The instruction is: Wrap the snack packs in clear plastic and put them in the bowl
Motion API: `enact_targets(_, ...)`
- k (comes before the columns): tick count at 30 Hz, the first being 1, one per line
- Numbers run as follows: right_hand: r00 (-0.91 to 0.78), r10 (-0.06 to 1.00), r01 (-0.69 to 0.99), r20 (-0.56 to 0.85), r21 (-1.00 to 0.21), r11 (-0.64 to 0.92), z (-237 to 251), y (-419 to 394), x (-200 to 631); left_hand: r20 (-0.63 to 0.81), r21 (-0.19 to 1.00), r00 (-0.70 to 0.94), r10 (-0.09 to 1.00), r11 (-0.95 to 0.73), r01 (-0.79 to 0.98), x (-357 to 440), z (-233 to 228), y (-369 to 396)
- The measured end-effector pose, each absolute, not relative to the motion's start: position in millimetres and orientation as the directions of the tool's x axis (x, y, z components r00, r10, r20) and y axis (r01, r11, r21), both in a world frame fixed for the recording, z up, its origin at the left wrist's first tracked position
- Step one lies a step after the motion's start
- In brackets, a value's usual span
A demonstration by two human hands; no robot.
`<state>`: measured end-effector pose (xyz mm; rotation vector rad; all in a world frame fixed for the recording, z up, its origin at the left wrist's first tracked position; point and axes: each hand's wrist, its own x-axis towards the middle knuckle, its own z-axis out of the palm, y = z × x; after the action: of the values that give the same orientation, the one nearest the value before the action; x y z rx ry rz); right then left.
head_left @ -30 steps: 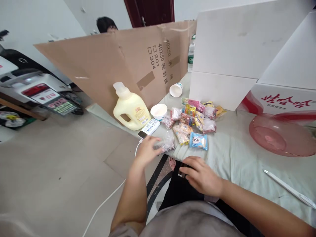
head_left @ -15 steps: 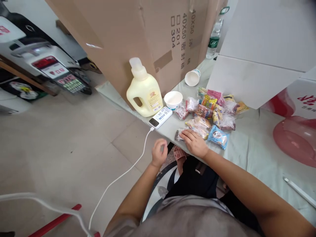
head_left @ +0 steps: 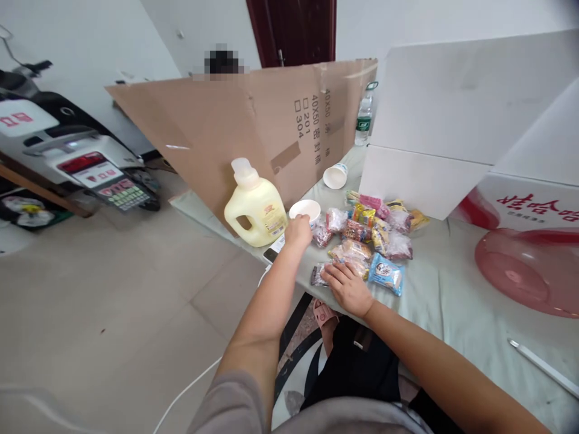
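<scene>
My left hand (head_left: 298,232) reaches forward over the table edge, its fingers curled against the near side of a white paper cup (head_left: 304,209). Whether the fingers grip the cup is hidden from me. My right hand (head_left: 346,287) lies flat, palm down, on a dark snack packet (head_left: 317,275) at the table's front edge. Just beyond it sits a blue-wrapped snack (head_left: 385,273) and a pile of several colourful snack packets (head_left: 371,223). A yellow detergent jug (head_left: 256,205) stands left of the cup, with a white power bank (head_left: 274,249) at its foot.
A big cardboard sheet (head_left: 235,123) stands behind the jug, and white boxes (head_left: 429,120) are at the back right. A second paper cup (head_left: 335,175), a water bottle (head_left: 363,117), a pink basin (head_left: 525,271) and a white stick (head_left: 543,367) lie on the cloth-covered table (head_left: 452,301). A scooter (head_left: 67,157) is parked at left.
My left hand moved from the table edge forward to the white paper cup. My right hand came up from my lap onto the dark snack packet and stays there.
</scene>
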<state>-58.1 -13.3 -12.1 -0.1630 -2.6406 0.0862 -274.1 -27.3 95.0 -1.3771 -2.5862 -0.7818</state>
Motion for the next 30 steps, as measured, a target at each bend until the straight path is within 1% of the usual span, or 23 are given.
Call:
enact_targets(2,-0.86,0.149,0.115,0.487,-0.099,0.988,-11.7,-13.4,-58.8,0.326,0.374,-0.594,0.735,0.477,0.795,-274.3,103.6,-25.4)
enact_targets(5,-0.848,0.172,0.138,0.501,-0.104,0.985,-10.1,-14.4,-59.5,0.45,0.359,-0.587,0.673,0.465,0.809,-258.1,111.8,-54.3)
enact_targets(7,-0.852,0.191,0.157,0.487,-0.11,0.981,-8.8,-15.8,-59.2,0.571,0.327,-0.519,0.636,0.404,0.854,-240.3,108.7,-83.4)
enact_targets(8,-0.856,0.2,0.168,0.477,-0.109,0.98,-8.1,-16.5,-58.7,0.586,0.309,-0.49,0.646,0.38,0.872,-231.3,103.4,-97.3)
enact_targets(10,-0.865,0.211,0.189,0.455,-0.094,0.978,-5.8,-17.7,-57.0,0.557,0.277,-0.446,0.701,0.35,0.895,-217.2,87.1,-119.6)
enact_targets(12,-0.881,0.205,0.198,0.427,-0.061,0.978,-2.0,-17.8,-54.4,0.523,0.267,-0.448,0.725,0.36,0.894,-210.8,68.6,-131.6)
enact_targets(14,-0.899,0.208,0.211,0.385,-0.034,0.977,3.6,-16.2,-50.9,0.525,0.276,-0.46,0.716,0.368,0.888,-211.4,54.4,-133.9)
enact_targets(16,-0.906,0.247,0.252,0.344,-0.032,0.967,9.9,-13.5,-46.8,0.547,0.276,-0.456,0.702,0.363,0.89,-215.5,47.0,-129.7)
enact_targets(18,-0.9,0.306,0.305,0.312,-0.051,0.951,15.6,-11.4,-42.0,0.549,0.241,-0.429,0.718,0.355,0.903,-219.5,44.4,-122.7)
enact_targets(20,-0.891,0.348,0.341,0.292,-0.074,0.937,20.7,-11.8,-34.7,0.506,0.196,-0.401,0.763,0.351,0.915,-221.8,43.5,-116.6)
enact_targets(22,-0.881,0.357,0.341,0.31,-0.107,0.934,25.9,-15.0,-21.9,0.442,0.175,-0.375,0.815,0.332,0.927,-221.4,43.3,-114.5)
enact_targets(24,-0.863,0.344,0.306,0.37,-0.158,0.939,31.5,-19.2,-0.4,0.419,0.179,-0.345,0.84,0.296,0.938,-217.4,45.0,-117.8)
enact_targets(25,-0.85,0.336,0.283,0.406,-0.186,0.941,34.2,-20.9,13.8,0.433,0.182,-0.342,0.834,0.29,0.94,-213.5,46.9,-120.8)
enact_targets(27,-0.814,0.35,0.264,0.463,-0.242,0.934,38.5,-22.3,48.5,0.499,0.191,-0.367,0.785,0.313,0.93,-201.2,52.6,-126.9)
enact_targets(29,-0.762,0.425,0.317,0.489,-0.291,0.903,39.5,-19.8,88.8,0.557,0.211,-0.372,0.743,0.307,0.928,-182.0,59.1,-127.2)
enact_targets(30,-0.726,0.479,0.367,0.493,-0.311,0.877,38.4,-17.2,110.0,0.561,0.216,-0.339,0.755,0.262,0.941,-170.2,61.9,-123.3)
